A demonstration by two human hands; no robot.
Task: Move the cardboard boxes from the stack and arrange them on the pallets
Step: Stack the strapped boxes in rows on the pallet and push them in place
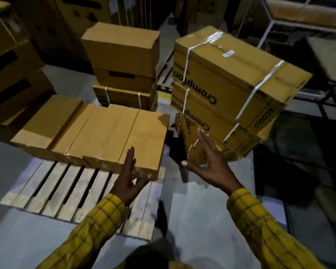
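Note:
Several flat cardboard boxes (pixel 97 131) lie side by side on a wooden pallet (pixel 70 193) at centre left. To the right stands a stack of three strapped boxes (pixel 227 90) printed with black lettering. My left hand (pixel 129 177) is open, its fingers resting against the near right corner of the rightmost pallet box. Spread open, my right hand (pixel 209 162) hovers in front of the bottom box of the strapped stack, holding nothing. Both sleeves are yellow plaid.
A second stack of boxes (pixel 122 65) stands behind the pallet. Large cartons (pixel 14 70) pile up at far left and along the back wall. A metal frame and table (pixel 318 55) sit at right. Grey concrete floor (pixel 202 220) surrounds the pallet.

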